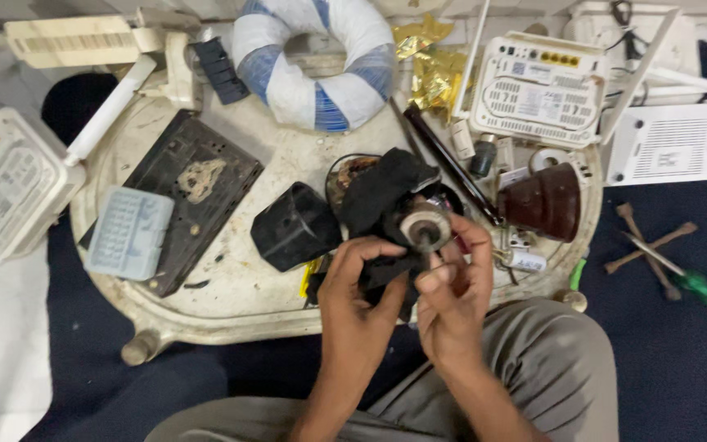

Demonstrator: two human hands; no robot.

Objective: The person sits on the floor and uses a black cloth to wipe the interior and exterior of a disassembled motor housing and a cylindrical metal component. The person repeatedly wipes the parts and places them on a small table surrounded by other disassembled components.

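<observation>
Much of the small round metal part (425, 227) is hidden: only its grey disc face with a short centre shaft shows, while the rest is wrapped in a black cloth (382, 196) that covers whatever body lies behind it. The left hand (359, 288) is closed around the lower folds of the cloth, fingers curled tight, and the right hand (454, 295) pinches narrowly at the edge of the disc with thumb and fingertips, so the part sits between both hands just above the near rim of the tabletop (239, 299). What the dark coil behind the cloth belongs to cannot be made out. The tabletop is a low, oval, cream-coloured tray-like surface, stained and scratched, with stubby round feet at its corners. On it lie a black plastic block (294, 225) just left of the cloth, a dark flat board (190, 184) with a pale blue ribbed box (128, 233) resting on it, a ring of white and blue wire (312, 61), crumpled gold foil (431, 69) and a brown ribbed cap (543, 203). White router housings (538, 86) crowd the far right, one cut off by the top edge. The floor is dark blue cloth, where a green-handled screwdriver (697, 286) lies across a wooden cross-shaped piece (648, 245). The person's grey trousers (533, 360) fill the lower frame
</observation>
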